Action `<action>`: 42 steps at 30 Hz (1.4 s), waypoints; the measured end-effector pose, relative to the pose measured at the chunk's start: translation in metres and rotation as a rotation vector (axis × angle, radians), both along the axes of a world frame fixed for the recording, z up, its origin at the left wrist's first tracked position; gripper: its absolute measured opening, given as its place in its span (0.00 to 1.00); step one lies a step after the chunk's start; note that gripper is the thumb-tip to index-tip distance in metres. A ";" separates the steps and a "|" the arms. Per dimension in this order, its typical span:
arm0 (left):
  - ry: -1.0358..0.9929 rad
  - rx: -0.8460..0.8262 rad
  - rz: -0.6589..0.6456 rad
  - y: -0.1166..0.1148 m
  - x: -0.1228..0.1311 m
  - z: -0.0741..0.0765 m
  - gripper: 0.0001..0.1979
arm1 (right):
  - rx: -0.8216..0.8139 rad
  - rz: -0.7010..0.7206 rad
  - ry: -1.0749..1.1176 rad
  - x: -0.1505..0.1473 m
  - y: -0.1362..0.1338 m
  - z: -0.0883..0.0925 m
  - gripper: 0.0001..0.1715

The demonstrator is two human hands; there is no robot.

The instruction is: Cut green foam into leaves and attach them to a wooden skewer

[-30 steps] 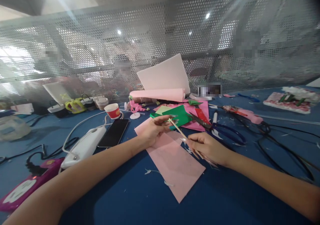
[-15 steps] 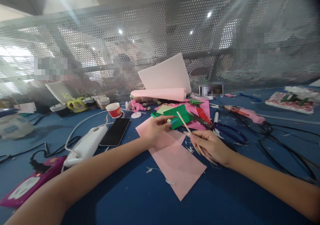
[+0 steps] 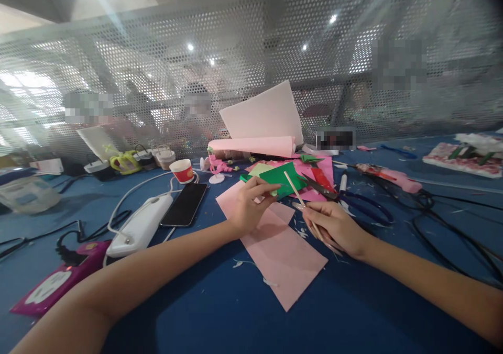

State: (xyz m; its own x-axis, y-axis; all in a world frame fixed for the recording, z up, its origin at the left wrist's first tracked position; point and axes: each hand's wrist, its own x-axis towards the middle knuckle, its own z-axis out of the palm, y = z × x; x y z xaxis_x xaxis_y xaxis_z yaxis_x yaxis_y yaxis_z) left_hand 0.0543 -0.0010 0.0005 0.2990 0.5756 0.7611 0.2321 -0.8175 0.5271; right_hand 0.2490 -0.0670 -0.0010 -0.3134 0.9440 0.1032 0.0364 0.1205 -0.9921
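Observation:
My right hand (image 3: 337,227) is closed around a thin pale wooden stick (image 3: 293,186), which slants up and to the left. My left hand (image 3: 253,205) is over the pink sheets with its thumb and fingers drawn together. A small pale green bit shows by its fingertips, too small to name. Beneath the hands lie pink sheets (image 3: 288,262), one across another. Just beyond my left fingertips is green paper (image 3: 286,173) on a pile of coloured sheets. Scissors with blue handles (image 3: 371,210) lie beyond my right hand, their blades on the pile.
To the left are a phone (image 3: 184,205), a white power strip (image 3: 141,225), a red paper cup (image 3: 182,172) and a purple pouch-like item (image 3: 58,286). A pink glue gun (image 3: 393,178) with black cables lies right. A pink roll (image 3: 251,146) is at the back, before a perforated screen (image 3: 251,55).
The view has shifted slightly. My left hand's fingers are bent a little more, raised near the green paper. My right hand keeps the stick at much the same slant.

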 end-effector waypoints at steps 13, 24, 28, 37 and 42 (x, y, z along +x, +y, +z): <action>0.029 -0.163 0.070 0.000 0.000 -0.004 0.09 | 0.000 -0.006 -0.002 -0.001 -0.002 0.000 0.24; -0.037 -0.206 0.110 0.000 0.000 -0.001 0.11 | 0.007 -0.008 -0.034 -0.002 -0.003 0.001 0.25; -0.054 -0.251 0.099 0.003 0.000 -0.001 0.12 | 0.013 -0.013 -0.033 -0.002 -0.002 0.001 0.24; -0.061 -0.315 0.094 0.005 0.000 -0.002 0.11 | 0.008 -0.005 -0.040 -0.002 -0.002 0.001 0.26; -0.038 -0.285 0.113 0.010 -0.002 -0.007 0.11 | 0.025 -0.012 -0.041 -0.002 -0.001 -0.001 0.26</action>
